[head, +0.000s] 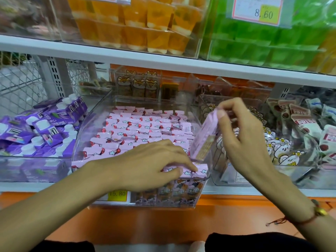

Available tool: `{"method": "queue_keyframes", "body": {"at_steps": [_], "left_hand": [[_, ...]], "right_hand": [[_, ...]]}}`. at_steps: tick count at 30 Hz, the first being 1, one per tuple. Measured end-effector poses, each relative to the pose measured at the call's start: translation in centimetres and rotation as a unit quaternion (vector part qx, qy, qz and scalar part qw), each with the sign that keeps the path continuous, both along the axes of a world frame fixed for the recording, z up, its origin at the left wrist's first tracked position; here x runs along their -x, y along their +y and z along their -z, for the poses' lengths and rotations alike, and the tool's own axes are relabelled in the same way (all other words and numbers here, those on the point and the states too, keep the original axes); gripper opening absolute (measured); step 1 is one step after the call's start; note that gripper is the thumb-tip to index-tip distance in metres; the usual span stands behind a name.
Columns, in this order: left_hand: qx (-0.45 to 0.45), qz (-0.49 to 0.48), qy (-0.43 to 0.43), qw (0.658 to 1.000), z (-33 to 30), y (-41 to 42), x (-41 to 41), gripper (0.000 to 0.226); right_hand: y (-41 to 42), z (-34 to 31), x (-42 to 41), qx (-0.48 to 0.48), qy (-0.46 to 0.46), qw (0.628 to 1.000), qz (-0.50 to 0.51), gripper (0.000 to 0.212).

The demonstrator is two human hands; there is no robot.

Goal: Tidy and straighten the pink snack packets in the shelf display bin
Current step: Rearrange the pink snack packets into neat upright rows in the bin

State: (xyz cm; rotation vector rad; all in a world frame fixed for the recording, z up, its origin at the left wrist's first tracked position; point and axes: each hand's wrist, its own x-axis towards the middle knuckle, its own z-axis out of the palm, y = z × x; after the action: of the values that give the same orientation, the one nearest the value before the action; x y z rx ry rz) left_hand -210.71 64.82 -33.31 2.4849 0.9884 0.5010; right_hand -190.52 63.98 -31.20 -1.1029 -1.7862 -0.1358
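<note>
The lower shelf [236,190] is white and carries a row of clear plastic bins. At the middle stands the display bin [85,124], filled with pink snack packets [138,128] in close rows. At 9 o'clock from it a bin [11,160] holds purple pouches [45,128] with white caps. At 3 o'clock another bin [307,177] holds packets with a white cartoon print [283,151]. At 12 o'clock, further back, smaller bins hold packets with a dog face [140,84]. On the shelf's front edge, at 6 o'clock, sits a yellow price label [117,193]. The upper shelf [163,60] carries a bin of orange jelly cups [145,28] and, at 3 o'clock from it, green packs [263,42].
</note>
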Motion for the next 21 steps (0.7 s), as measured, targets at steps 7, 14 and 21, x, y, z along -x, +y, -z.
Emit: {"method": "queue_keyframes", "body": {"at_steps": [7, 14, 21], "left_hand": [[0.063, -0.096, -0.268, 0.957, -0.7, 0.6, -0.3, 0.014], [0.122, -0.078, -0.254, 0.956, -0.9, 0.1, -0.9, 0.026], [0.210, -0.165, -0.347, 0.899, -1.7, 0.8, -0.1, 0.028]], "right_hand": [[-0.3, -0.9, 0.0, -0.009, 0.243, 0.970, -0.018, 0.016], [0.3, -0.2, 1.2, 0.159, 0.289, 0.941, -0.077, 0.015], [-0.8, 0.3, 1.6, 0.009, -0.210, 0.978, 0.008, 0.064]]}}
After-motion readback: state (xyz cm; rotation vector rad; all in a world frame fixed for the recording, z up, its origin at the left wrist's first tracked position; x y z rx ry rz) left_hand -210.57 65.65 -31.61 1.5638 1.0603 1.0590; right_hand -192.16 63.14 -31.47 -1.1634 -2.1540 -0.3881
